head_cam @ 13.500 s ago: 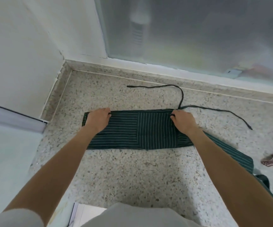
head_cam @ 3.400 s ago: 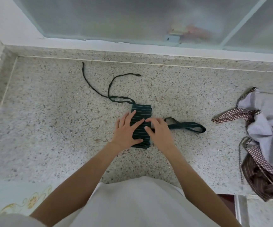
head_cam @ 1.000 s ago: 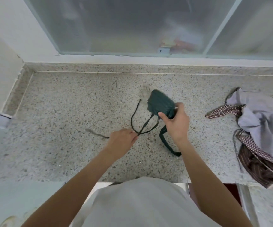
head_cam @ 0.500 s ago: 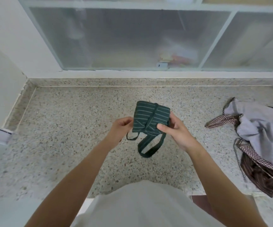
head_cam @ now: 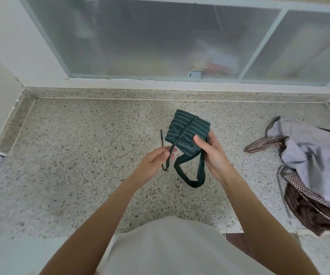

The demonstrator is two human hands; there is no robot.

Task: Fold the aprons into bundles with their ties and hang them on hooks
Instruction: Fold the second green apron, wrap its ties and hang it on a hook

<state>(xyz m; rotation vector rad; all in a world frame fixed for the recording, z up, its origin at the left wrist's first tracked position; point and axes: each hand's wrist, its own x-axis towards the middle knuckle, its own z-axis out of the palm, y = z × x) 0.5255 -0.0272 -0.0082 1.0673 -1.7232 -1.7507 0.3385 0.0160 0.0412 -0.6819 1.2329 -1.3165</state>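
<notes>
Speckled terrazzo tabletop (head_cam: 80, 155) below a frosted sliding window (head_cam: 140, 40), seen from the head camera; the green striped apron is at the tying stage of bundling, with hanging not yet begun. At the right edge of the tabletop lies a heap of unfolded aprons (head_cam: 308, 165) — lilac cloth with brown checked ties over a dark brown striped one — which by the task sentence remain to be folded. The green striped apron bundle (head_cam: 186, 130) is held up above the middle of the tabletop, clear of the surface as far as can be judged, folded to a compact block with one thin tie (head_cam: 184, 132) running diagonally across its face. The right hand (head_cam: 209, 153) grips the bundle at its near right corner, thumb pressed on the front and fingers curled behind, forearm reaching in from lower right. From the bundle's lower edge the wide neck loop (head_cam: 191, 175) hangs free. The left hand (head_cam: 152, 161), palm turned inward, has its grip closed as a pinch of thumb and forefinger on the tie just below the bundle, the loose end dangling beneath. The next move probably calls for tension on that tie — wound round once more or tucked under itself — while the right hand keeps the folds from springing open; the neck loop looks suited to a hook.
</notes>
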